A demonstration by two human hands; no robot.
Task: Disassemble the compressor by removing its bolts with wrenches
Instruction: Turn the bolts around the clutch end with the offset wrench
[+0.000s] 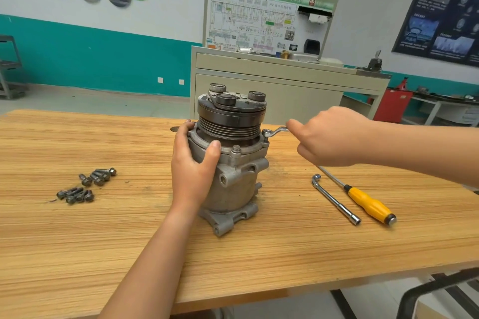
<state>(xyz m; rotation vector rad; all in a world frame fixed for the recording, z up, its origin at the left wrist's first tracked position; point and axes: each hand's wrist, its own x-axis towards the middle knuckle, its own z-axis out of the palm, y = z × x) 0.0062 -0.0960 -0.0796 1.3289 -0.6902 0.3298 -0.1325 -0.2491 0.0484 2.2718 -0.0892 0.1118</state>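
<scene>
A grey metal compressor (234, 184) stands upright on the wooden table (103, 241), its black pulley on top. My left hand (194, 160) grips the left side of its housing just under the pulley. My right hand (329, 137) holds a silver ring wrench (274, 131) whose ring sits over a bolt at the right rim of the housing flange. Another bolt (236, 148) stands in the flange at the front.
Several loose bolts (85, 185) lie in two small heaps at the left of the table. An L-shaped socket wrench (334, 198) and a yellow-handled screwdriver (368, 202) lie at the right. A beige training cabinet (272, 72) stands behind the table.
</scene>
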